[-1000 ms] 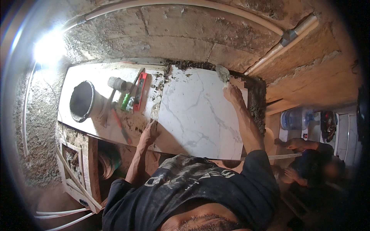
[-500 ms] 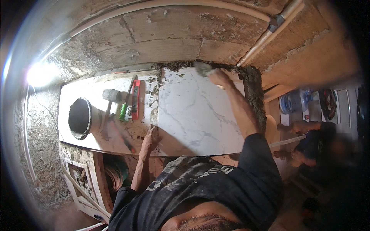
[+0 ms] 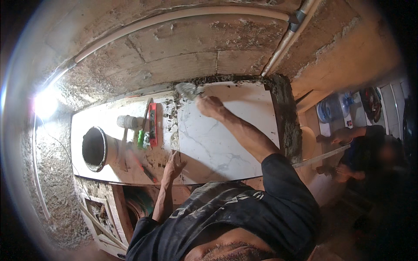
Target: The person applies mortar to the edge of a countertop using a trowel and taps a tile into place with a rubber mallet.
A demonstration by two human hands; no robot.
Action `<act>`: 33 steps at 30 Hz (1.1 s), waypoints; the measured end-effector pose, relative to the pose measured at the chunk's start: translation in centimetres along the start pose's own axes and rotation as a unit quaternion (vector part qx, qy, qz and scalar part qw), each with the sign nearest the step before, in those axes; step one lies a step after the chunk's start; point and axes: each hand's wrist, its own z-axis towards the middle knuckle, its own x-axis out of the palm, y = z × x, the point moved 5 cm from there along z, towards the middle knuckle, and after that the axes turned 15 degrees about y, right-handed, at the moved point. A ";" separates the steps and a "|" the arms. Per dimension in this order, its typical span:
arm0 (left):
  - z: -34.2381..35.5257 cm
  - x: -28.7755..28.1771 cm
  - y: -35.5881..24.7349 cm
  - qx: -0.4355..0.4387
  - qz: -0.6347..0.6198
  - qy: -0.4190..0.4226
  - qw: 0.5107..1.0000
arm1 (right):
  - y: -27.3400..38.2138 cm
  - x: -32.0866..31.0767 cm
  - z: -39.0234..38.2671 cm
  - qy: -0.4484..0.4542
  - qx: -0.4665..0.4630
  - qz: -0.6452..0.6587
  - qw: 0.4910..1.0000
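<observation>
My right hand [image 3: 208, 104] grips a mortar-smeared trowel [image 3: 187, 90] at the back left corner of the white veined tile [image 3: 226, 135], beside dark mortar along the wall. My left hand [image 3: 173, 165] rests with fingers apart at the front of the pale, mortar-spotted joint [image 3: 174, 139] between this tile and the left slab. On that slab lie a dark-rimmed bucket [image 3: 94, 149], a mallet [image 3: 127, 122], a red level [image 3: 153, 124], a green-handled tool [image 3: 141, 139] and another tool with an orange handle [image 3: 141, 165].
A rough block wall carries pipes [image 3: 183, 16] above the counter. A lit lamp [image 3: 45, 102] hangs left. A wooden frame [image 3: 98, 217] stands below left. At right, a person [image 3: 370, 165] works near blue water bottles [image 3: 328, 108] and a long strip [image 3: 322, 155].
My right hand and trowel have moved left along the back of the tile, from its right corner to the joint. My left hand still sits at the front near the joint.
</observation>
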 end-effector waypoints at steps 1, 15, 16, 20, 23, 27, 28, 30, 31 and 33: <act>0.2 0.2 0.6 0.001 0.005 -0.019 1.000 | 0.7 0.2 0.7 -0.004 -0.010 -0.024 1.000; -0.3 -0.1 -0.9 0.026 -0.008 -0.027 0.999 | -19.0 -5.3 -9.5 -0.017 0.188 -0.017 0.982; -0.3 0.1 -0.2 0.035 0.005 -0.044 0.998 | -19.6 -4.8 -9.6 -0.039 0.181 -0.015 0.983; 0.0 0.0 -0.3 0.009 -0.008 0.010 1.000 | -19.9 -3.1 -9.1 -0.042 0.168 -0.043 0.984; 0.2 -0.3 -1.0 0.006 -0.004 0.004 1.000 | -24.3 -2.2 -9.4 -0.076 0.107 -0.175 0.976; 0.2 0.4 0.2 0.012 -0.020 0.003 1.000 | -22.3 -3.4 -11.5 -0.079 0.235 0.061 0.967; 0.3 0.4 0.0 0.006 -0.012 0.004 1.000 | -22.3 -3.0 -12.4 -0.101 0.268 0.095 0.953; 0.1 0.2 -0.2 0.016 0.001 -0.014 1.000 | -21.4 -3.0 -15.1 -0.155 0.303 0.174 0.924; 0.3 0.2 -0.3 0.016 -0.011 -0.003 1.000 | -21.5 -2.6 -16.4 -0.168 0.299 0.161 0.925; 0.2 0.2 -1.0 0.016 -0.037 0.024 0.999 | -24.0 -2.2 -20.5 -0.213 0.312 0.147 0.914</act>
